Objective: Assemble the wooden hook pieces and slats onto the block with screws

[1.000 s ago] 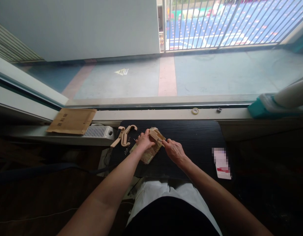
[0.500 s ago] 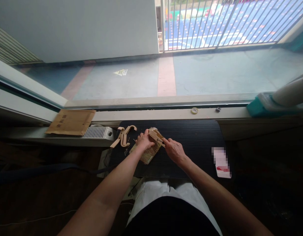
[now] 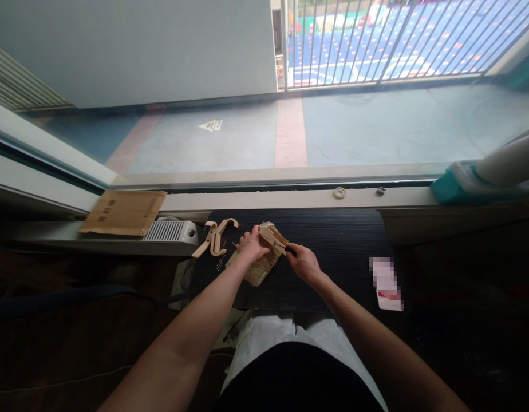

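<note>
My left hand (image 3: 251, 247) is closed on a pale wooden piece (image 3: 268, 234), pressing it against a flat block wrapped in clear and brown plastic (image 3: 259, 274). In my right hand (image 3: 305, 263) is a screwdriver (image 3: 291, 250) with a dark handle. Its metal shaft points left, to the wooden piece; where the tip meets the wood is too small to make out. Left of my hands lie curved wooden hook pieces (image 3: 218, 239). Several small screws (image 3: 220, 265) are scattered beside the wrapped block.
The black table (image 3: 342, 240) stands against the windowsill. A phone-sized blurred item (image 3: 390, 297) lies at its right edge. On the sill are a tape roll (image 3: 339, 193) and a small grey object (image 3: 381, 191). A brown envelope (image 3: 127, 213) rests on the radiator (image 3: 172, 231).
My right hand has turned and shifted slightly on the screwdriver, so more of the dark handle shows. My left hand and the wooden piece have stayed in place.
</note>
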Demonstrator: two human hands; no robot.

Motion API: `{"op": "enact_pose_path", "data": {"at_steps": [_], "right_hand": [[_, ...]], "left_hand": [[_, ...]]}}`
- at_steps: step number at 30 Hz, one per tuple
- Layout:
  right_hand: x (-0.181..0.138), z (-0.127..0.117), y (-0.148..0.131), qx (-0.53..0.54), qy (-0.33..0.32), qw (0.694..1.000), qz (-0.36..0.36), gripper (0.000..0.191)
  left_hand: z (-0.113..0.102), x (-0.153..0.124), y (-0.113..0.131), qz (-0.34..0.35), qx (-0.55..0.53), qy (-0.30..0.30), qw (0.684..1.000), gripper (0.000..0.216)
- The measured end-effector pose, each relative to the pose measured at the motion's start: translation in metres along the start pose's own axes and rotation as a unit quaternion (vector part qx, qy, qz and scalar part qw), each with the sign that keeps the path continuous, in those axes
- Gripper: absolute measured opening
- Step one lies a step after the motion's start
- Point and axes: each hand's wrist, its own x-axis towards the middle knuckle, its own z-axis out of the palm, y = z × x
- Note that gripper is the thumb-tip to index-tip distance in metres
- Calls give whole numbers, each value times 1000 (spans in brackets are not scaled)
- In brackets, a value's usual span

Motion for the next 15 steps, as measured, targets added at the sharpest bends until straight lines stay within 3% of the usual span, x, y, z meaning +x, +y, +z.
{"op": "enact_pose_path", "data": {"at_steps": [3, 11, 15], "right_hand": [[1, -1, 1, 21, -6, 1000, 3, 35], [-9, -24, -10, -177, -16, 977, -119, 32], [-7, -20, -10, -175, -7, 977, -120, 30]], "left_hand": [[0, 0, 0, 0, 1, 0, 1000, 83], [4, 3, -3, 3, 2, 2, 1000, 86], [5, 3, -3, 3, 6, 7, 1000, 85]]}}
